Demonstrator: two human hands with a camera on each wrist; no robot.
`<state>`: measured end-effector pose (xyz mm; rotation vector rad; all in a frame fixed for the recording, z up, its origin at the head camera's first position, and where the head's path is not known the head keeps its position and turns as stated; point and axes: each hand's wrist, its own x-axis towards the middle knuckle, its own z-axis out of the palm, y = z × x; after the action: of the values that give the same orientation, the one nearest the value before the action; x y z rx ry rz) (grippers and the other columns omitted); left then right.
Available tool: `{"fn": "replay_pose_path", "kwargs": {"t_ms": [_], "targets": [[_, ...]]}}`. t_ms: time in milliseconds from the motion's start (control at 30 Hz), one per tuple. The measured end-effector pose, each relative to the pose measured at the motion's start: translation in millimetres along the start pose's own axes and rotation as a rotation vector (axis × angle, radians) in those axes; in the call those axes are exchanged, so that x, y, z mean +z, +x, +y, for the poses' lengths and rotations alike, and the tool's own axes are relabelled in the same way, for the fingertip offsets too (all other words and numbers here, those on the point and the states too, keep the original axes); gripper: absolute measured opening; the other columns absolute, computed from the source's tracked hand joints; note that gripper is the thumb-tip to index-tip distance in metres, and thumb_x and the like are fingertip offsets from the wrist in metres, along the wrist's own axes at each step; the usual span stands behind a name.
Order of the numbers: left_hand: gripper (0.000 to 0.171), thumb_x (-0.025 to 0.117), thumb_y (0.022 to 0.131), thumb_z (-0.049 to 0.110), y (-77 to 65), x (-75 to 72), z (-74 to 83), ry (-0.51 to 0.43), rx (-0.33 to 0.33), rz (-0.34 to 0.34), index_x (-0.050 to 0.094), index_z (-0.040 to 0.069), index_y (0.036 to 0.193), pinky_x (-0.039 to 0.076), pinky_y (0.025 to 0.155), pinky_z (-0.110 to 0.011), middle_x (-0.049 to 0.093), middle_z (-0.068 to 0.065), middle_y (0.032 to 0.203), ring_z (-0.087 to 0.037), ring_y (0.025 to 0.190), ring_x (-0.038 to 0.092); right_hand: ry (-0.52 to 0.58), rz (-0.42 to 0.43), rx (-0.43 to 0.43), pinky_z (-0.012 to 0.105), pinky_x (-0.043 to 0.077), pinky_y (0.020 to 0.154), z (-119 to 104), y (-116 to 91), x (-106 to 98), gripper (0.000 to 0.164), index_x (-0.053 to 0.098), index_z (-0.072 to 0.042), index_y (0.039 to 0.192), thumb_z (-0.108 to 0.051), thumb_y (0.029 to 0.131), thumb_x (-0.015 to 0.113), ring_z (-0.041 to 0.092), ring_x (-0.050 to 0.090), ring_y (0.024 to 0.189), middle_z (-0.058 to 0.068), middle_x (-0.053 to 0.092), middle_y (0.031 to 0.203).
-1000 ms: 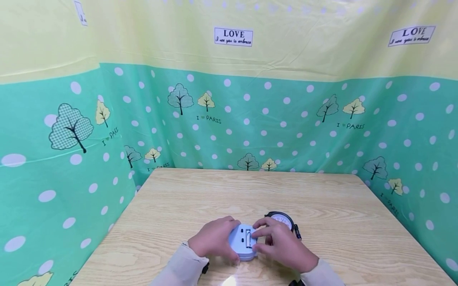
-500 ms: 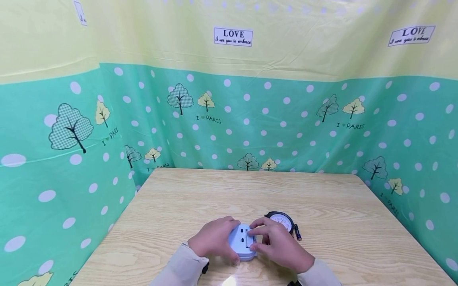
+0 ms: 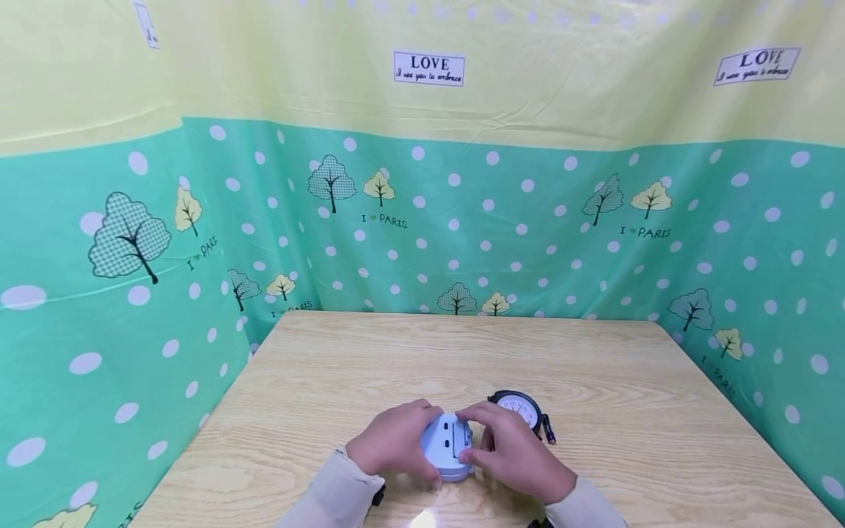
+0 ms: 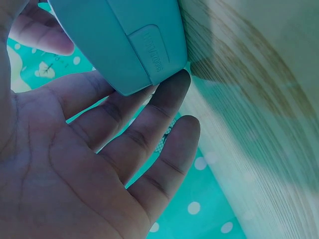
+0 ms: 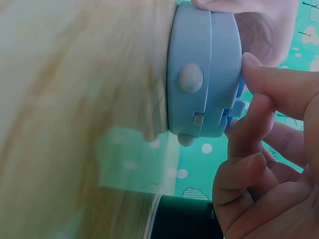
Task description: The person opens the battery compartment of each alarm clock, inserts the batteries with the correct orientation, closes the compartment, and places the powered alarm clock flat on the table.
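Observation:
A light blue clock (image 3: 436,442), seemingly face down, lies on the table with two small black knobs on its upturned back. My left hand (image 3: 394,442) holds it from the left, thumb at the near edge and fingers at the far edge. In the left wrist view its fingertips touch the clock's light blue side (image 4: 117,40). My right hand (image 3: 518,449) pinches the battery cover (image 3: 459,438) between thumb and index finger at the compartment. From the right wrist, a tab of the cover (image 5: 239,108) sticks out beside the fingertips. Whether it is seated cannot be told.
Just behind my right hand lies a black clock (image 3: 518,405) with a white dial. A small dark cylinder (image 3: 549,430), like a battery, is at its right side. Polka-dot cloth (image 3: 502,242) hangs round the wooden table (image 3: 370,359).
My right hand has shifted slightly left over the compartment, and its fingers have drawn together. The battery slot, exposed a second ago, is now covered. My left hand has stayed in place.

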<state>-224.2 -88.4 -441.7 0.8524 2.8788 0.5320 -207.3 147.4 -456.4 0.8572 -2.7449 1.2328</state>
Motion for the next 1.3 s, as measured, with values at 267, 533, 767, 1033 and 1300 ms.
{"fn": "replay_pose_path", "kwargs": {"t_ms": [267,533,767,1033,1300], "targets": [[0.100,0.100,0.051,0.051,0.1,-0.1,-0.3,-0.007,-0.007,-0.008,0.063,0.016,0.138,0.050,0.076,-0.024,0.065,0.008,0.115,-0.003,0.087,0.055,0.006,0.005,-0.001,0.024,0.052,0.057,1.7,1.0,2.0,0.052,0.068,-0.018,0.133,-0.028,0.086,0.085,0.004,0.059,0.070,-0.004,0.067,0.128],[0.101,0.100,0.051,0.051,-0.1,0.2,-0.4,-0.002,-0.004,-0.004,0.063,0.016,0.138,0.050,0.076,-0.024,0.065,0.007,0.116,-0.003,0.087,0.056,0.004,0.008,-0.005,0.024,0.052,0.058,1.9,0.9,2.9,0.051,0.069,-0.017,0.133,-0.027,0.085,0.085,0.004,0.058,0.070,-0.005,0.067,0.128],[0.100,0.100,0.051,0.049,-0.6,1.5,-0.9,0.008,0.013,0.011,0.063,0.014,0.137,0.049,0.074,-0.023,0.065,0.008,0.113,-0.002,0.085,0.055,0.014,0.003,-0.012,0.023,0.053,0.060,1.4,1.1,2.9,0.051,0.069,-0.015,0.133,-0.026,0.085,0.086,0.004,0.059,0.071,-0.004,0.067,0.129],[0.101,0.100,0.050,0.049,-0.7,1.1,-0.2,0.005,0.011,0.010,0.063,0.014,0.137,0.050,0.075,-0.023,0.065,0.007,0.114,-0.002,0.086,0.055,0.011,0.002,-0.018,0.023,0.053,0.060,2.2,0.5,3.6,0.051,0.069,-0.015,0.133,-0.025,0.085,0.086,0.003,0.059,0.070,-0.005,0.067,0.128],[0.101,0.100,0.050,0.049,-0.4,0.7,-0.1,0.004,0.012,0.009,0.063,0.014,0.138,0.050,0.075,-0.023,0.065,0.007,0.114,-0.002,0.086,0.056,0.016,0.008,-0.029,0.023,0.053,0.060,3.5,0.1,3.9,0.053,0.069,-0.014,0.133,-0.026,0.084,0.086,0.003,0.060,0.070,-0.004,0.067,0.128]]}}
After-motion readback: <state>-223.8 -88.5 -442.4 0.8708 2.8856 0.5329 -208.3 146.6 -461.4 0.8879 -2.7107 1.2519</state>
